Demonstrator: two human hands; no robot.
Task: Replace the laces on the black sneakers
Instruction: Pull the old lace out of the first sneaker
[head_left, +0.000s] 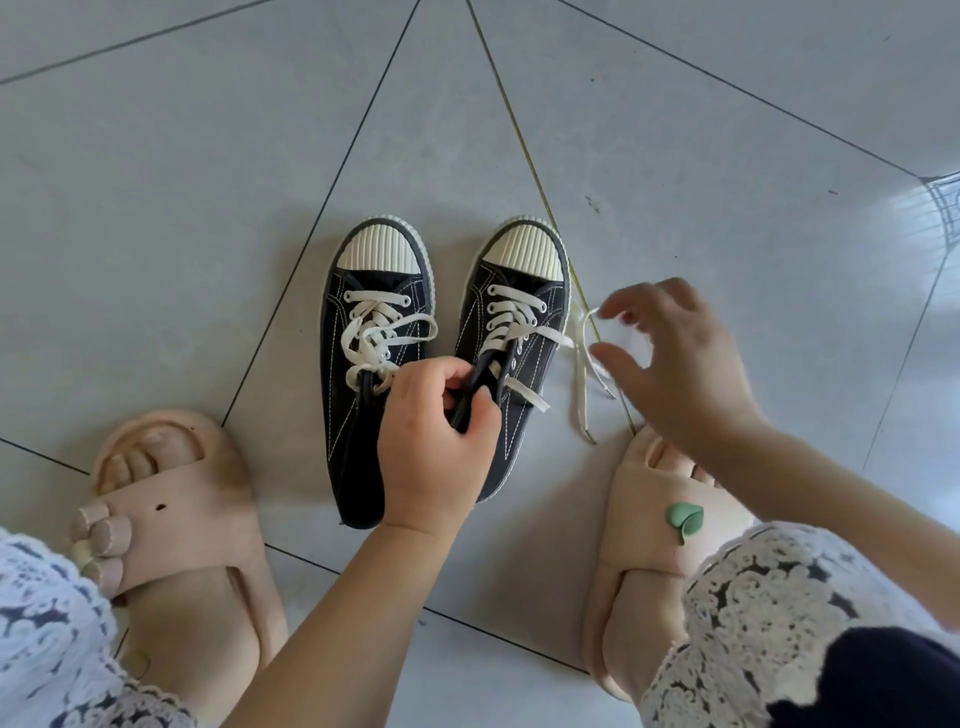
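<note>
Fingers (457, 384) of left hand (431, 441) pinched on black lace (480, 376); right hand (670, 358) spread open, palm down.

left hand (434, 447) low at centre, back of hand up, forearm running down toward the lower edge, wrist slightly bent, fingers curled inward with thumb and forefinger pinched together in a closed grip. right hand (670, 364) raised out to the right, forearm slanting in from the lower right corner, wrist cocked back, palm facing left and down, fingers (631, 304) spread and loosely curved, thumb stretched out below them with a clear gap between, nothing clamped. slightly blurred at the fingertips. both forearms bare. hands well apart, right one higher in view than the left.
</note>
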